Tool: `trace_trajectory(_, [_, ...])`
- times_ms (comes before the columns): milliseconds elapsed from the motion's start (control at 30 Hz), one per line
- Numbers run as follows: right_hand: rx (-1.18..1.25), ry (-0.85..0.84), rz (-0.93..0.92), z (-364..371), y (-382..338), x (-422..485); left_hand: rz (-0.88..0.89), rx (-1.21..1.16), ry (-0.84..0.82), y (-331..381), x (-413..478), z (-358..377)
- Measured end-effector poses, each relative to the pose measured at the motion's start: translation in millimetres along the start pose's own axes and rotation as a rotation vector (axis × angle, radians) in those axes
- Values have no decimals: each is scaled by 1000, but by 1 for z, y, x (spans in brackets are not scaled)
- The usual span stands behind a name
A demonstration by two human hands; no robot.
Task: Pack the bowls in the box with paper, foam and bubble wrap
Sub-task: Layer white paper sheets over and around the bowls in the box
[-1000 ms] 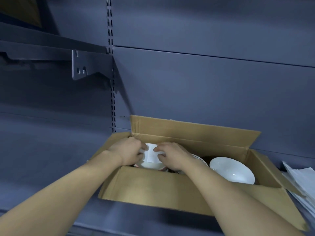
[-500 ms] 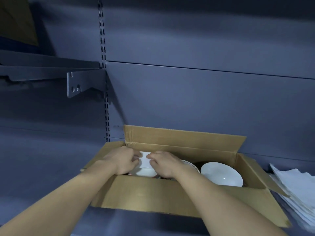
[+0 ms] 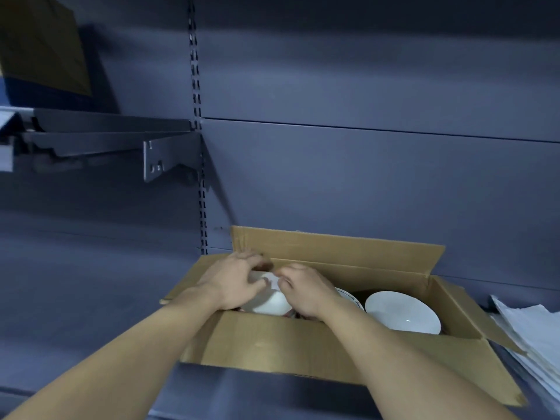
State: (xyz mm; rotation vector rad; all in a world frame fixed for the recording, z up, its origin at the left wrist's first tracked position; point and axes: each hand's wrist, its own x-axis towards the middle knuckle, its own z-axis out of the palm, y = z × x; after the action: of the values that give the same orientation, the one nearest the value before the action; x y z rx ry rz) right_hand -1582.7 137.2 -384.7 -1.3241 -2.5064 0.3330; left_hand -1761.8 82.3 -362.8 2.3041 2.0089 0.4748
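**Hands on bowl at left end of box**

Cardboard box [image 3: 288, 344] on a dark blue-grey shelf deck [image 3: 75, 298], top open, rear flap upright against the back panel, side flaps splayed outward. Both forearms reaching in over the near wall.

Left hand [image 3: 239, 280]: fingers curled over the top and left flank of a white bowl [image 3: 271, 304], gripping it. Right hand [image 3: 306, 291]: fingers curled likewise, cupped against the right flank of the same bowl, gripping. Fingertips of both nearly meeting at a white strip [image 3: 271, 280] lying across the top of the bowl; paper or tape, cannot tell which. Bowl at the box's left end, rounded outer wall toward the camera, about level with the top of the near wall; resting on something or lifted, cannot tell.

Inside the box, right of the hands: a patterned-rim bowl [image 3: 348, 296], mostly hidden behind the right wrist, then a second plain bowl [image 3: 403, 312], mouth up, tilted toward the camera, at the right end.

Just beside the box on the right: stack of white paper sheets [image 3: 527, 328], edges ragged, right flap lying over its near edge.

Upper left: metal shelf [image 3: 106, 125] on a bracket [image 3: 157, 160] hooked into a slotted upright [image 3: 197, 116]; brown carton [image 3: 42, 47] on top.
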Motion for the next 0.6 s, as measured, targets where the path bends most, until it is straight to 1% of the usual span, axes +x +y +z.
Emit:
trace_trajectory(67, [-33,22,15,-11,0,-7,4,36,-21,10,-1,-4])
trace_trajectory(233, [-68,49,78,-35,14,-39,-21,-20,-46,34,-7,-10])
trace_trajectory(333, [-107,91,115,-47,28,-62,5,-32,-70,57,-10,-6])
trace_trajectory(433, [-103,95,176,-59,46,-87,32,-94,-117,82,-10,0])
trace_trajectory(600, [-81,169,252,-79,85,-127,119,-178,-88,138,2,18])
